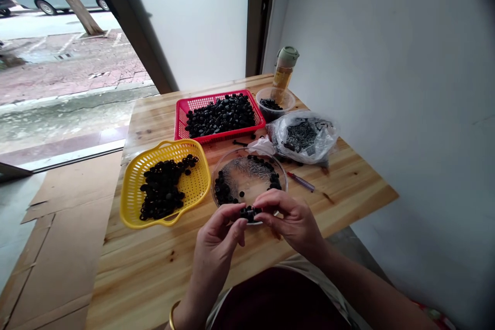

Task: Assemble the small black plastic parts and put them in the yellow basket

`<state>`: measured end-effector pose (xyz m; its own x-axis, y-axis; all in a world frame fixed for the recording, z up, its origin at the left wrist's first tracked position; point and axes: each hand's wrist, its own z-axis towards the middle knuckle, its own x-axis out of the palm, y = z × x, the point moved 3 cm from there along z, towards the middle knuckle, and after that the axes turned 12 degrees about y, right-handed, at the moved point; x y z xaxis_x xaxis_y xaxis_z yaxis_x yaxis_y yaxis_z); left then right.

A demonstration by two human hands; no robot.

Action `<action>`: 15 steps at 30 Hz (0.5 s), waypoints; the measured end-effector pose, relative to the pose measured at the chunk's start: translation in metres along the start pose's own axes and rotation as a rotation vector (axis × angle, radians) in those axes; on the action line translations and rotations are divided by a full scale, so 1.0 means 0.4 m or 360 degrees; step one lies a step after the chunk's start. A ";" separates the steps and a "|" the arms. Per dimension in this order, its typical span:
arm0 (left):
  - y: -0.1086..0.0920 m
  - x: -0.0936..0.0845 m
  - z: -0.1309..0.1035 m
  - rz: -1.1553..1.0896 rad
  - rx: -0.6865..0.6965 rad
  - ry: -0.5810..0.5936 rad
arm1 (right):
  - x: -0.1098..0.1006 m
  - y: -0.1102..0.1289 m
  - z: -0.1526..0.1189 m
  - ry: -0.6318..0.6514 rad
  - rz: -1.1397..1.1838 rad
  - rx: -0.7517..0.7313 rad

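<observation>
Over the near rim of a round clear tray [285, 185], my left hand [218, 234] and my right hand [292, 216] meet fingertip to fingertip. Between them is a small black plastic part [249, 213] with what looks like a metal spring at its middle. Left thumb and fingers pinch one end of it, and the right fingertips pinch the other. Thin metal springs or pins [251, 167] lie in the tray along with small black pieces [224, 191]. My fingers partly cover the held part, so its exact shape is hidden.
A yellow basket [129, 191] of black rings and caps stands left. Behind are a red basket [180, 118] of black pieces, a clear tub [288, 100], a drink bottle [284, 69] and a plastic bag [328, 139] of dark parts. A screwdriver [301, 181] lies right of the tray.
</observation>
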<state>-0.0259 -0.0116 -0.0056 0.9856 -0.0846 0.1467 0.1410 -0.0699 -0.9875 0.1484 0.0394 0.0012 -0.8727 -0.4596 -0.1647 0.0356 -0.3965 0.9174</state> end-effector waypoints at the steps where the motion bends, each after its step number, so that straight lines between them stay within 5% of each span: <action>1: 0.004 -0.002 -0.002 -0.0019 -0.0015 -0.0005 | -0.001 0.007 0.002 0.0013 -0.0087 -0.0053; 15: 0.054 -0.002 -0.011 -0.0590 -0.0185 0.0007 | 0.006 0.060 0.011 0.0124 -0.0477 -0.0234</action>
<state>-0.0240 -0.0173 -0.0266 0.8694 -0.0366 0.4928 0.4756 -0.2088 -0.8545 0.1450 0.0323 0.0244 -0.8153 -0.3625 -0.4516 -0.1421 -0.6308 0.7629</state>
